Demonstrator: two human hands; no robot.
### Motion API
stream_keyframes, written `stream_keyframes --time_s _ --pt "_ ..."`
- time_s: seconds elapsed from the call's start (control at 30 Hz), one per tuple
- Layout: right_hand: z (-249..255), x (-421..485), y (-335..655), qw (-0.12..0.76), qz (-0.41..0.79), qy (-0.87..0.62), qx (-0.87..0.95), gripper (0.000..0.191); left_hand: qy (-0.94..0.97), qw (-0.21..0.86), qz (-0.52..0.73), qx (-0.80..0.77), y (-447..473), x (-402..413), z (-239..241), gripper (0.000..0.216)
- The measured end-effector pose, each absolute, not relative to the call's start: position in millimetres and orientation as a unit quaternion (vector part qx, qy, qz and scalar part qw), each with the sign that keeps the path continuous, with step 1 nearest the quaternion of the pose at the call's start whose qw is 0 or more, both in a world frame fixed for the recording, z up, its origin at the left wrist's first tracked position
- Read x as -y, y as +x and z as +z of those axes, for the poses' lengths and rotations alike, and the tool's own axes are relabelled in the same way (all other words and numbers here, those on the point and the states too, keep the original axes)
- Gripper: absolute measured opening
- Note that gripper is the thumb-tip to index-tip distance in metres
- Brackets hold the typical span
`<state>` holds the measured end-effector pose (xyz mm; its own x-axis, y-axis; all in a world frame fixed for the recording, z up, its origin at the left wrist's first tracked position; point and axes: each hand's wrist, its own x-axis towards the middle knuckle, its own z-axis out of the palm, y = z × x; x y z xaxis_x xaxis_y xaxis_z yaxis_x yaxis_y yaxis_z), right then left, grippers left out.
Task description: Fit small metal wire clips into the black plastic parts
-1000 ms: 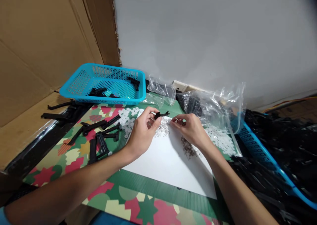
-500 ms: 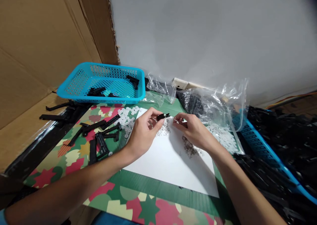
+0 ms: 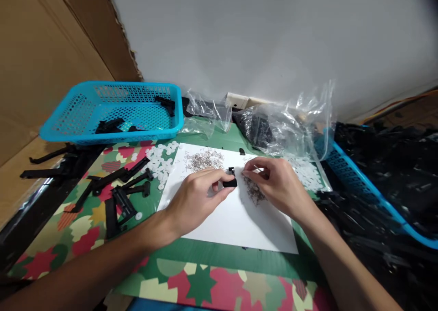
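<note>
My left hand [image 3: 201, 197] pinches a small black plastic part [image 3: 230, 181] above a white sheet of paper [image 3: 236, 229]. Close by on the right, the thumb and fingertips of my right hand [image 3: 273, 178] are pressed together; what they hold, if anything, is too small to make out. Beneath that hand lies a heap of tiny brownish metal pieces [image 3: 255, 192]. A second pile of tiny metal pieces [image 3: 203, 159] is spread over the paper's far left part. One small black piece [image 3: 242, 151] rests at the sheet's far edge.
A blue basket [image 3: 112, 137] with a few black parts stands back left. Black plastic parts [image 3: 125, 201] and white discs [image 3: 160, 163] lie left of the paper. Clear plastic bags [image 3: 284, 124] sit along the wall. At right, another blue basket [image 3: 372, 188] is heaped with black parts.
Both hands have come lower and nearer on the paper. The black part in my left hand is turned differently, and the far pile of metal pieces is now uncovered. The view has shifted.
</note>
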<state>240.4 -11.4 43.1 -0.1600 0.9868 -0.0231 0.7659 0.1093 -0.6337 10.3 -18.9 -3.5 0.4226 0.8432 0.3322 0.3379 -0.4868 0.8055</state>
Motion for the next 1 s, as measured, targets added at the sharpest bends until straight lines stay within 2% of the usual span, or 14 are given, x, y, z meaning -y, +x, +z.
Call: stream_keyframes --time_s 0.17,0.2,0.3,0.4,0.67,1.0 --pt "40.7 14.8 238.2 0.255 0.276 -0.599 0.707 0.008 0.797 0.319 0.368 -0.358 11.0 20.7 -4.8 0.012" --pt "40.0 15.5 238.0 0.264 0.270 -0.599 0.706 0.009 0.803 0.314 0.367 -0.348 11.2 20.9 -5.0 0.011" --pt "37.7 17.1 237.3 0.264 0.251 -0.596 0.716 0.028 0.820 0.300 0.366 -0.321 11.7 21.1 -5.4 0.010" --pt "35.2 18.0 235.8 0.248 0.218 -0.596 0.732 0.034 0.823 0.291 0.372 -0.315 12.4 21.2 -5.6 0.007" --pt "33.7 18.2 229.6 0.231 0.187 -0.613 0.732 0.040 0.826 0.299 0.361 -0.313 12.2 23.3 -8.0 0.004" --pt "36.7 19.4 225.1 0.288 0.179 -0.625 0.703 0.042 0.830 0.290 0.374 -0.297 11.4 22.3 -11.1 0.004"
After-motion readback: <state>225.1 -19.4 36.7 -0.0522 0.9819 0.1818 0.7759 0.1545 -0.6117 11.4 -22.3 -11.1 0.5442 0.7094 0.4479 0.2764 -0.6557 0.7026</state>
